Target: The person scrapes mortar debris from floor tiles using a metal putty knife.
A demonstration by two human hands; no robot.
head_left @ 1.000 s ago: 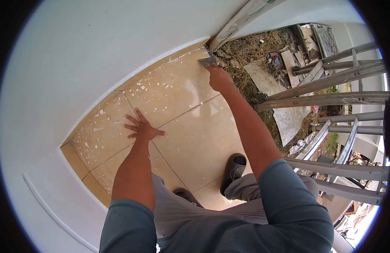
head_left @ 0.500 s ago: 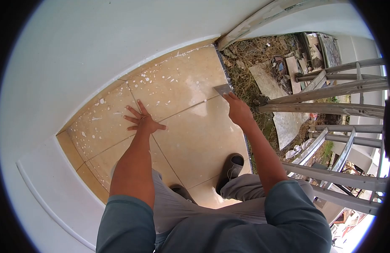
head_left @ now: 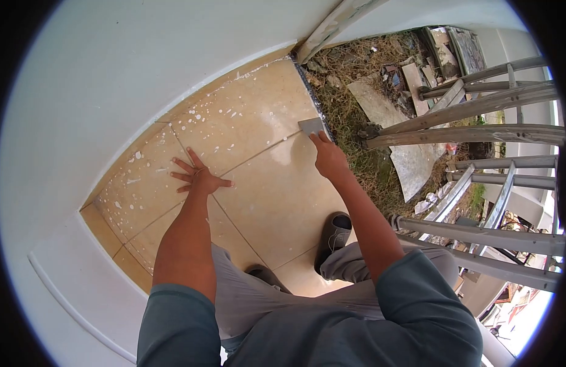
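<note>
Mid-scrape on the paint-flecked floor tiles (head_left: pixel 258 122) — right hand (head_left: pixel 329 160) is closed around a scraper (head_left: pixel 312 126), blade flat at the tile edge by the grass; left hand (head_left: pixel 199 178) is spread open, palm down, bracing; next pass probably needs low, firm pressure toward the splatters.

The scraper (head_left: pixel 312 126) in the right hand (head_left: pixel 329 160) has a flat, dull grey metal blade. The floor (head_left: pixel 283 202) is glossy beige ceramic tile, smooth and faintly reflective, flecked with dried white paint toward its far edge. The wall (head_left: pixel 130 67) looks matt, smooth white plaster. The ladder (head_left: pixel 478 116) is rough, weathered grey wood. The shoe (head_left: pixel 333 235) looks like dull dark rubber
</note>
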